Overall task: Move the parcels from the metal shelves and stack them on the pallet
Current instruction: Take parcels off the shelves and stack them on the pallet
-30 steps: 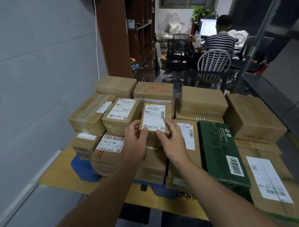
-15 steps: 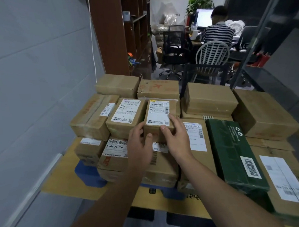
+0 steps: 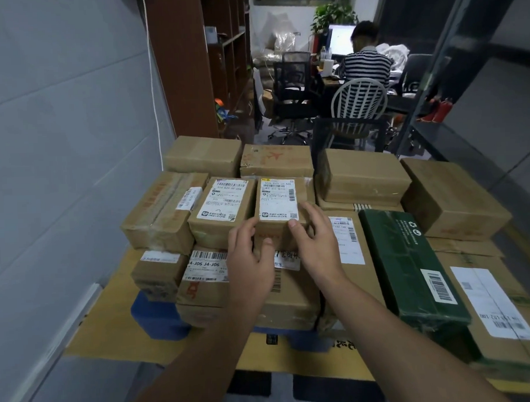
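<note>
The left hand (image 3: 251, 259) and the right hand (image 3: 315, 244) hold the near end of a small labelled parcel (image 3: 280, 206) between them. The left thumb presses its front face and the left fingers (image 3: 243, 230) curl at its left corner. The right thumb lies on the near top edge just below the white label, and the right fingers (image 3: 314, 212) wrap over its right side.

The parcel sits in the middle of the stack's upper layer, resting on a wider barcoded parcel (image 3: 289, 291). Its left side touches a neighbouring parcel with a large white label (image 3: 221, 208), and beyond that lies a long taped parcel (image 3: 161, 211). To the right, a dark green box (image 3: 412, 267) lies lengthwise among brown cartons.

A blue pallet (image 3: 155, 315) shows beneath the stack at the lower left, with a flat cardboard sheet (image 3: 111, 323) around it. A grey wall (image 3: 58, 149) runs along the left.

Behind the stack stands a brown shelving unit (image 3: 188, 67). Farther back, 1 person in a striped shirt (image 3: 367, 65) sits on a white spindle-back chair (image 3: 359, 102) facing a lit monitor (image 3: 340, 39)
</note>
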